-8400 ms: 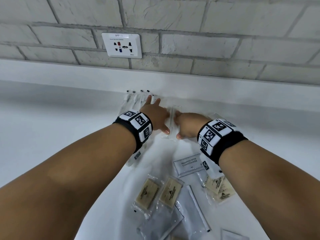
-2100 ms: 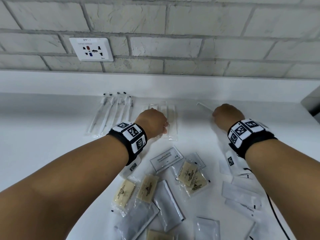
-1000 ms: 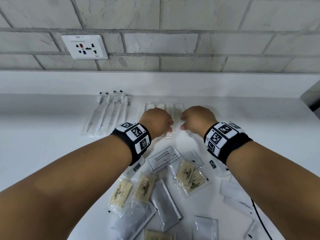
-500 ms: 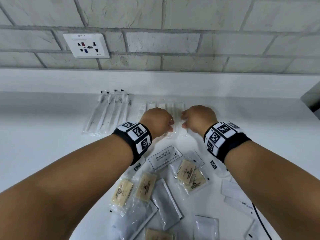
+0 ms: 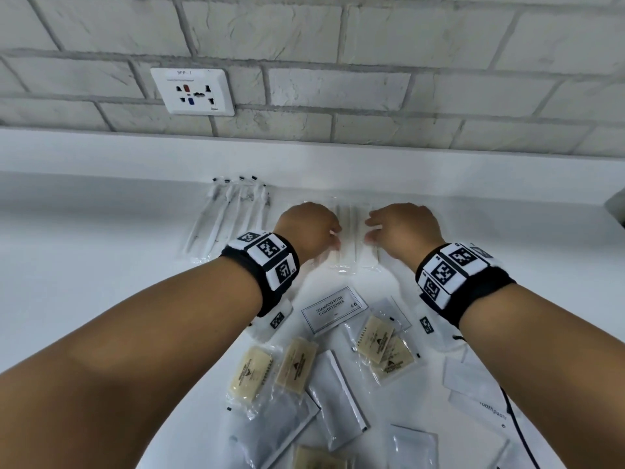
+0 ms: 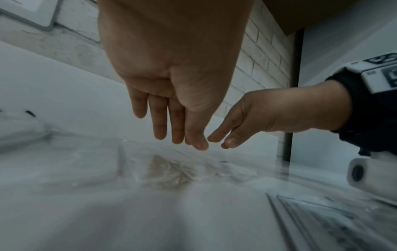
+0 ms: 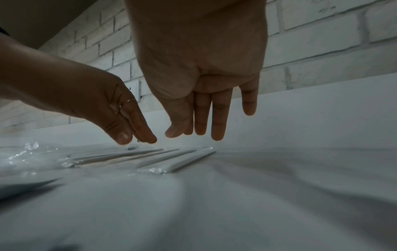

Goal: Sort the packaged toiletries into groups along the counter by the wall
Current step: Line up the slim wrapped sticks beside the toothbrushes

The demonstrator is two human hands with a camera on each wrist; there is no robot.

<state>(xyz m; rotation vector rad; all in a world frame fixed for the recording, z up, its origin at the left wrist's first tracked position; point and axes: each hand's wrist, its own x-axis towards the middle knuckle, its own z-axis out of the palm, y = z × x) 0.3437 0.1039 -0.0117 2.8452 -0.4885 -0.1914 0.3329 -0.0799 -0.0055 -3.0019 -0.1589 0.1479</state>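
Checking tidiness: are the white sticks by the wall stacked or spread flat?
Spread flat: the white sticks lie side by side on the counter.

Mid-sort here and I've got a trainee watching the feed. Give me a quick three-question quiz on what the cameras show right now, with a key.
1. True or false: the left hand grips a packet.
2. Multiple choice: the clear sleeves under both hands lie A) right of the bagged toothbrushes, B) left of them, C) on the soap bars.
3. Fill in: the printed sachet reads "shampoo with ____".

Key
1. False: its fingers hang straight over the sleeves, as do those of the right hand.
2. A
3. conditioner
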